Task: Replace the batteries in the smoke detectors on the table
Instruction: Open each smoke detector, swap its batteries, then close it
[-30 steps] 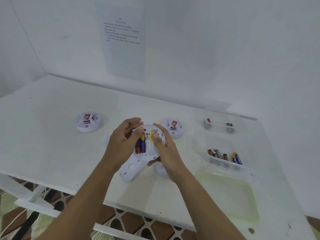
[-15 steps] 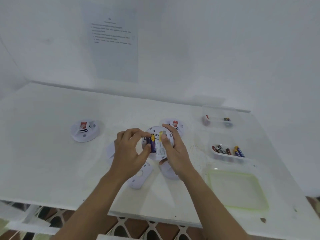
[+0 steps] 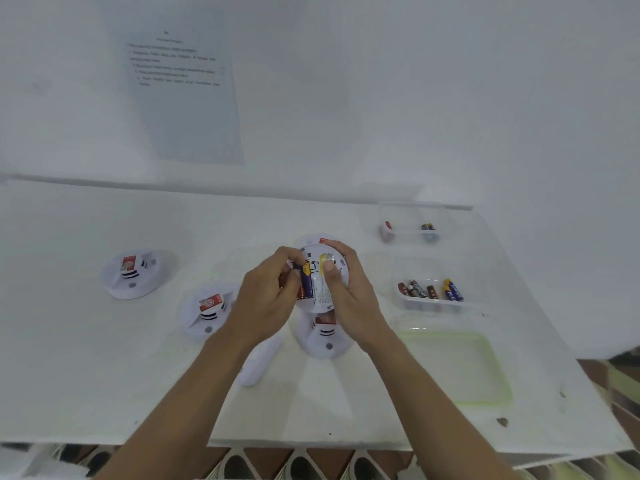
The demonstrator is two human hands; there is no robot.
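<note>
I hold a round white smoke detector above the table, its back side with the battery bay facing me. My right hand grips its right rim, thumb lying on the label. My left hand curls its fingers onto a blue and yellow battery sitting in the bay. Three more white detectors stand on the table: one far left, one left of my hands, one under my hands. A fourth peeks out behind the held one.
A clear tray with several batteries stands to the right. Farther back a clear box holds a few batteries. A shallow green-rimmed tray lies near the front right. A white cover plate lies under my left wrist. A printed sheet hangs on the wall.
The head has tilted, so the table sits lower in view. My left fingers have closed further over the battery in the bay. My right hand keeps its hold on the detector.
</note>
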